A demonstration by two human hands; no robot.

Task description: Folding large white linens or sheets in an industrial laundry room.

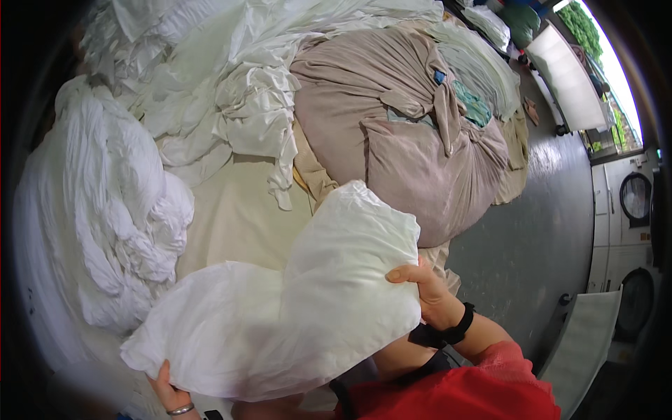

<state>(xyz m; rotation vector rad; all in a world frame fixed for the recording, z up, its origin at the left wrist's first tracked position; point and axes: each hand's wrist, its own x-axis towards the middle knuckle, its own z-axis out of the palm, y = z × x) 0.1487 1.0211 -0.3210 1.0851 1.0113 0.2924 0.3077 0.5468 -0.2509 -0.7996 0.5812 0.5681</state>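
A white pillow or similar puffy white fabric piece (315,310) is held up between both hands, creased across its middle. My left hand (170,391), with a metal bracelet at the wrist, grips its lower left edge. On the right side, my right hand (422,289) pinches the opposite edge with the thumb on top; a black band circles that wrist. Below the fabric lies a cream cloth surface (236,210). Parts of the fingers are hidden behind the white fabric.
Heaped white sheets (115,210) lie at left and top. A knotted brownish-pink cloth bundle (399,131) sits ahead. At right are grey floor (514,252), wheeled carts with white covers (569,79), (585,346), a pink shoe (531,111) and front-loading machines (635,197).
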